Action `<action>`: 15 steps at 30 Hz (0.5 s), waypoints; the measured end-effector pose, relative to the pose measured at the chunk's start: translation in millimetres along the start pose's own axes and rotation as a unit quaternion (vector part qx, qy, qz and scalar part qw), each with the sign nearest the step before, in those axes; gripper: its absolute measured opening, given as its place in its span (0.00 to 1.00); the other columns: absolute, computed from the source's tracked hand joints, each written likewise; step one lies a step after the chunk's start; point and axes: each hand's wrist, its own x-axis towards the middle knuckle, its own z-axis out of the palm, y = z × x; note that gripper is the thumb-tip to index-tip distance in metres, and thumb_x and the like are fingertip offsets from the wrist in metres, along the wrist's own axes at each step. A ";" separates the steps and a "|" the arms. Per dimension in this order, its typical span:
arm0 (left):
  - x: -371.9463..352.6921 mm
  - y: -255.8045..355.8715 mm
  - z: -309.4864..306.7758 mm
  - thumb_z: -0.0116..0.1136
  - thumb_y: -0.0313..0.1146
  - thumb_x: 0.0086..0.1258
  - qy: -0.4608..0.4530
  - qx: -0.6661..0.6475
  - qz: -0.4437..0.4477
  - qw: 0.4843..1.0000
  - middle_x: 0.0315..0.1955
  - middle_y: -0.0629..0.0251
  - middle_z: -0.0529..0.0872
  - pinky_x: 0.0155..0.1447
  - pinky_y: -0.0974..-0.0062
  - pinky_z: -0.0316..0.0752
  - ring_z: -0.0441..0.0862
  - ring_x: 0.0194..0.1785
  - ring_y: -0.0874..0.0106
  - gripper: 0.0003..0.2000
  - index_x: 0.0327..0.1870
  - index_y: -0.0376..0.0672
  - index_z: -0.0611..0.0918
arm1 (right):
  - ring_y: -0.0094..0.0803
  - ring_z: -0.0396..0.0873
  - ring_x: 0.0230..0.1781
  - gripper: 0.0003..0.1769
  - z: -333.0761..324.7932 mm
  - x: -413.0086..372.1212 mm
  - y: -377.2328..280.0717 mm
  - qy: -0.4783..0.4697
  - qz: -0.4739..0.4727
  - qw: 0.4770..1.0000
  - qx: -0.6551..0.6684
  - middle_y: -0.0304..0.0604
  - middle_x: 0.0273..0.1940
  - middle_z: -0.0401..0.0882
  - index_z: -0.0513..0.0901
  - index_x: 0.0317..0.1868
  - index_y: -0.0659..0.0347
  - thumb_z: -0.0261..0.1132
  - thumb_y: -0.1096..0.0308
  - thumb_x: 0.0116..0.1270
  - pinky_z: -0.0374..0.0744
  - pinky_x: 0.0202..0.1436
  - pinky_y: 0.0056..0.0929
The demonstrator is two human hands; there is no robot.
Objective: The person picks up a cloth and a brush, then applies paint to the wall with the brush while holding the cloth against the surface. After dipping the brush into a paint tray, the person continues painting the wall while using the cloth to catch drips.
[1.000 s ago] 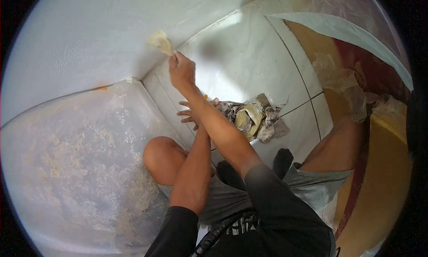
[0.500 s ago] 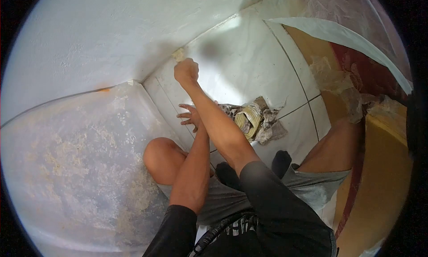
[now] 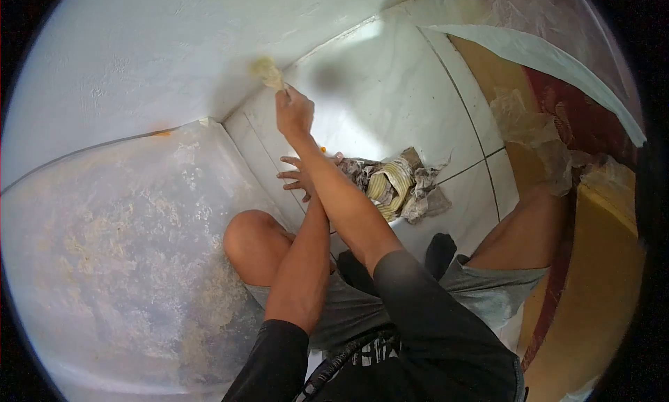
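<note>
My right hand [image 3: 295,113] is closed round the handle of a small paintbrush [image 3: 267,73] with a pale yellowish head, blurred by motion. The brush head overlaps the lower part of the white wall [image 3: 209,47], close above where it meets the tiled floor [image 3: 383,81]. Below it my left hand [image 3: 298,179] has its fingers spread over the tiles, partly hidden behind my crossing right forearm. Just right of that forearm lies a crumpled heap of stained rags [image 3: 426,196] with a yellow-striped cloth [image 3: 390,186] in it.
At the left a paint-spattered plastic sheet [image 3: 132,249] covers a surface. Brown cardboard [image 3: 599,263] and more clear plastic film [image 3: 523,116] stand along the right. My knees and feet in dark socks [image 3: 440,254] take up the front.
My right hand has turned and lifted slightly, and the brush head has moved up and left from the floor edge onto the wall. My left hand stays nearly in place.
</note>
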 end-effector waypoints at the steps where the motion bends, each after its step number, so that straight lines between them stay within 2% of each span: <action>1: 3.5 -1.8 3.3 0.74 0.60 0.35 0.014 0.027 0.011 0.999 0.68 0.40 0.29 0.59 0.31 0.54 0.32 0.71 0.37 0.69 0.70 0.50 0.30 | 0.54 0.78 0.32 0.14 -2.5 1.0 6.5 -0.001 0.043 0.997 -0.057 0.59 0.30 0.79 0.80 0.38 0.63 0.54 0.62 0.62 0.76 0.40 0.45; 3: 6.8 1.1 5.6 0.74 0.60 0.36 0.009 0.053 -0.008 0.999 0.68 0.39 0.29 0.58 0.30 0.56 0.32 0.70 0.36 0.68 0.70 0.51 0.30 | 0.54 0.79 0.37 0.15 -9.8 1.6 7.0 -0.016 0.137 0.981 -0.136 0.58 0.32 0.81 0.82 0.38 0.62 0.54 0.62 0.62 0.77 0.44 0.45; 8: 2.6 3.7 0.6 0.73 0.61 0.36 -0.010 0.073 -0.025 0.997 0.68 0.38 0.29 0.58 0.30 0.55 0.33 0.70 0.36 0.68 0.70 0.52 0.30 | 0.54 0.80 0.36 0.15 -5.4 13.8 -10.3 -0.008 0.172 0.981 -0.094 0.58 0.32 0.80 0.81 0.36 0.65 0.53 0.63 0.62 0.77 0.42 0.45; 10: 0.8 -1.2 4.9 0.72 0.60 0.39 0.017 -0.030 0.001 0.999 0.66 0.31 0.31 0.68 0.39 0.27 0.25 0.69 0.36 0.68 0.67 0.29 0.34 | 0.54 0.80 0.35 0.14 -2.1 15.6 -28.5 -0.008 0.176 0.982 -0.066 0.59 0.30 0.80 0.81 0.35 0.66 0.52 0.64 0.62 0.77 0.41 0.45; 11: 0.2 -2.6 6.0 0.72 0.60 0.39 0.014 -0.029 -0.001 0.999 0.66 0.31 0.31 0.68 0.39 0.27 0.25 0.69 0.36 0.68 0.67 0.29 0.34 | 0.52 0.77 0.28 0.16 -1.8 12.0 -39.4 0.014 0.094 0.994 -0.046 0.57 0.25 0.78 0.80 0.31 0.68 0.53 0.62 0.61 0.74 0.34 0.44; 12: 0.5 -4.5 6.0 0.73 0.59 0.38 0.007 -0.047 -0.016 0.999 0.66 0.31 0.30 0.70 0.45 0.28 0.24 0.70 0.39 0.68 0.67 0.31 0.34 | 0.50 0.75 0.21 0.18 -5.7 6.9 -52.5 0.036 0.012 0.999 -0.026 0.56 0.20 0.76 0.78 0.28 0.70 0.54 0.61 0.61 0.71 0.28 0.43; 13: 3.3 -2.9 5.3 0.74 0.59 0.38 0.002 -0.068 -0.028 0.997 0.66 0.32 0.30 0.71 0.50 0.29 0.23 0.70 0.41 0.68 0.68 0.32 0.35 | 0.50 0.75 0.21 0.18 -11.4 -0.7 -65.2 0.036 0.012 0.999 -0.027 0.56 0.20 0.76 0.78 0.28 0.70 0.54 0.61 0.61 0.71 0.28 0.43; 14: 19.8 -11.0 14.8 0.74 0.59 0.38 0.001 -0.068 -0.031 0.997 0.66 0.32 0.30 0.71 0.50 0.29 0.23 0.70 0.41 0.68 0.68 0.32 0.35 | 0.47 0.72 0.18 0.17 -20.0 -14.6 -82.1 0.025 -0.012 0.998 0.048 0.55 0.19 0.74 0.77 0.27 0.70 0.54 0.61 0.61 0.70 0.26 0.41; 15: 45.3 -29.5 32.7 0.74 0.58 0.37 -0.058 -0.128 -0.055 0.989 0.66 0.31 0.30 0.72 0.53 0.30 0.22 0.71 0.43 0.68 0.68 0.32 0.34 | 0.45 0.68 0.16 0.17 -24.7 -24.1 -89.1 0.014 -0.032 0.992 0.124 0.55 0.17 0.72 0.76 0.26 0.70 0.54 0.61 0.61 0.68 0.25 0.39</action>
